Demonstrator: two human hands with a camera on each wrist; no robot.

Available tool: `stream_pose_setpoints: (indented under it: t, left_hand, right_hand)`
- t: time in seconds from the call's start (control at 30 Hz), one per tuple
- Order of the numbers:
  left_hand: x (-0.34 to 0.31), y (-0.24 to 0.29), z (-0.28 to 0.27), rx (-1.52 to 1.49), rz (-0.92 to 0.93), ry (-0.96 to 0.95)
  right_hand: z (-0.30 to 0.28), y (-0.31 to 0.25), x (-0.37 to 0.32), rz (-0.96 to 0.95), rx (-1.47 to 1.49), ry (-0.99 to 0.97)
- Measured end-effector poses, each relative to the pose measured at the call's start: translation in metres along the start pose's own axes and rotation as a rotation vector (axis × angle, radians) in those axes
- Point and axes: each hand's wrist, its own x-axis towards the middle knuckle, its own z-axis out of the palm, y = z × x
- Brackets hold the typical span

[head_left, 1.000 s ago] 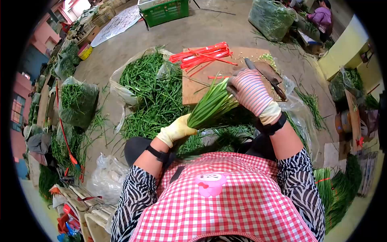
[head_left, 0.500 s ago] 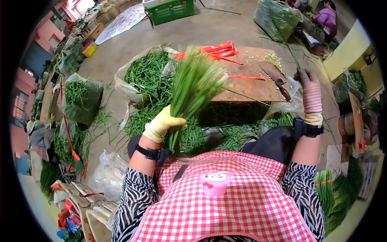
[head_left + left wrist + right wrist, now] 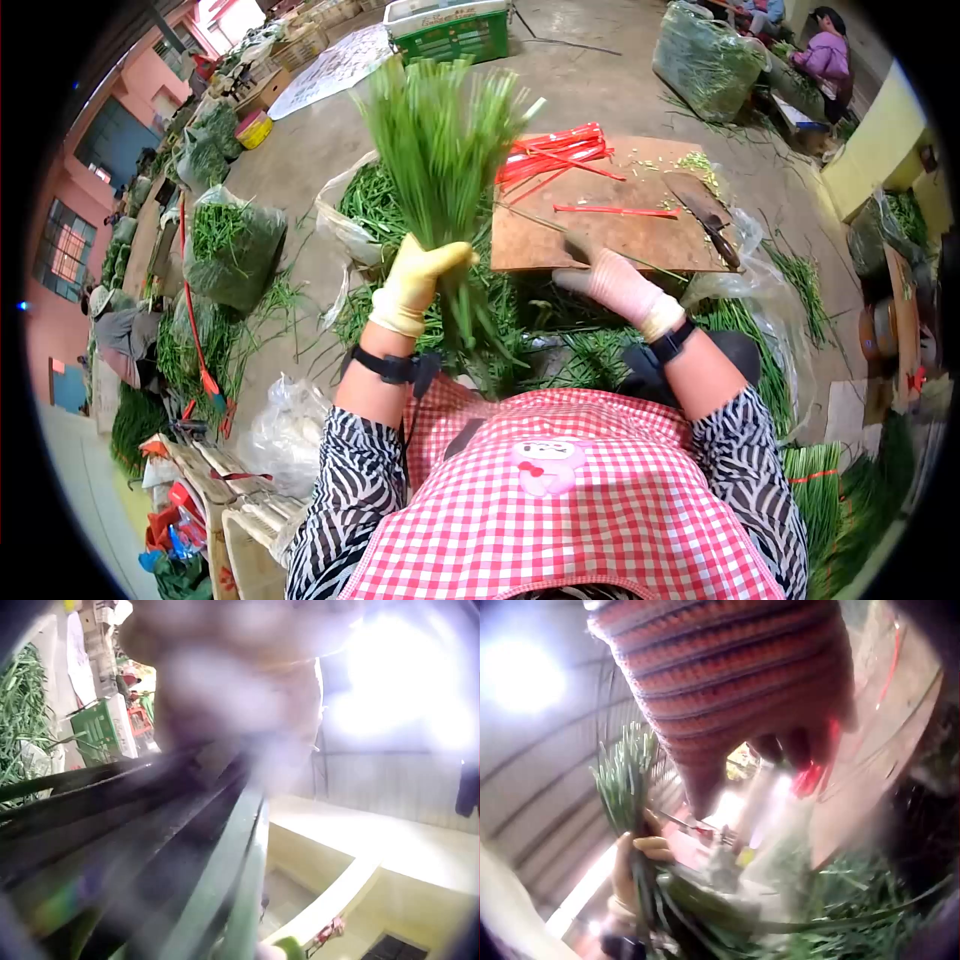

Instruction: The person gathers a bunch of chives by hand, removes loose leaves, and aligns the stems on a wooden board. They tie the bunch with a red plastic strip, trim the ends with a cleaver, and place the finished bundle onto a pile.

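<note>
In the head view my left hand (image 3: pixel 415 285), in a yellow glove, grips a thick bunch of garlic chives (image 3: pixel 440 150) round its lower part. The cut ends fan upward and the leafy ends hang below the fist. My right hand (image 3: pixel 625 285), in a striped glove with dark fingertips, is at the near edge of the wooden board (image 3: pixel 560 245). The right wrist view shows its thumb and fingers apart, nothing between them. On the board lie a bundle of red ties (image 3: pixel 560 155), one separate red tie (image 3: pixel 615 211) and a knife (image 3: pixel 705 215).
Open plastic bags of loose greens (image 3: pixel 370 200) surround the board's left and near sides. Tied bunches (image 3: pixel 815 490) lie at the right. A green crate (image 3: pixel 450 35) stands at the back, with a full bag (image 3: pixel 705 65) farther right near a seated person (image 3: pixel 825 60).
The left hand has lifted the bunch and turned it upright. The right hand swung out right with a single stalk, then came back to the board's near edge without it.
</note>
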Motion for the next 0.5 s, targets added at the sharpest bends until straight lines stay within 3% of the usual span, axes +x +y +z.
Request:
stream_pose_setpoints:
  t: [0.07, 0.1, 0.17, 0.23, 0.3, 0.33, 0.43, 0.47, 0.5]
  left_hand:
    - [0.017, -0.022, 0.026, 0.061, 0.126, -0.043]
    - [0.023, -0.031, 0.043, 0.296, 0.199, 0.047]
    - [0.023, -0.039, 0.08, 0.878, 0.52, 0.196]
    - [0.01, -0.042, 0.102, 1.208, 0.378, 0.177]
    - [0.008, -0.059, 0.112, 1.322, 0.399, 0.107]
    - [0.004, -0.062, 0.118, 1.345, 0.418, 0.069]
    - [-0.009, -0.058, 0.121, 1.219, 0.481, -0.12]
    - [-0.012, -0.054, 0.116, 1.144, 0.503, -0.192]
    - [-0.015, -0.052, 0.108, 0.768, 0.358, -0.249]
  right_hand:
    - [0.024, -0.006, 0.028, -0.104, 0.412, 0.087]
    - [0.033, -0.009, 0.037, -0.161, 0.616, 0.131]
    - [0.039, -0.024, 0.038, -0.231, 0.817, 0.012]
    - [0.056, -0.011, 0.039, -0.041, 1.218, 0.096]
    - [0.059, 0.015, 0.044, -0.065, 1.286, 0.186]
    - [0.062, 0.022, 0.045, -0.064, 1.3, 0.298]
    - [0.043, 0.038, 0.039, 0.195, 1.274, 0.354]
    - [0.039, 0.037, 0.031, 0.121, 1.317, 0.37]
    - [0.03, 0.02, 0.02, 0.117, 1.298, 0.313]
